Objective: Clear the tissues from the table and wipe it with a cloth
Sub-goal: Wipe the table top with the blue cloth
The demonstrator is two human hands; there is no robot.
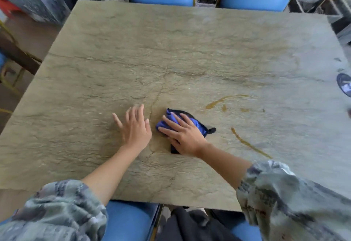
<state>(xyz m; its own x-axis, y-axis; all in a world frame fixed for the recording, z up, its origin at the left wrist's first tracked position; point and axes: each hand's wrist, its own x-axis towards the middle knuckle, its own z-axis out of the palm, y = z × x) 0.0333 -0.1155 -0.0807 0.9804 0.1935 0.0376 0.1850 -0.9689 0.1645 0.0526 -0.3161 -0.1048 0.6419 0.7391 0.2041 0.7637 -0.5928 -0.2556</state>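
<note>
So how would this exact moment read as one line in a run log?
step: wiping | right hand: flat on blue cloth | left hand: open on table | brown streaks: right of cloth | tissues: none visible

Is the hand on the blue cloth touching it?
Touching. The head view shows the right hand pressed flat on the blue cloth, with its fingers spread across the fabric.
</note>
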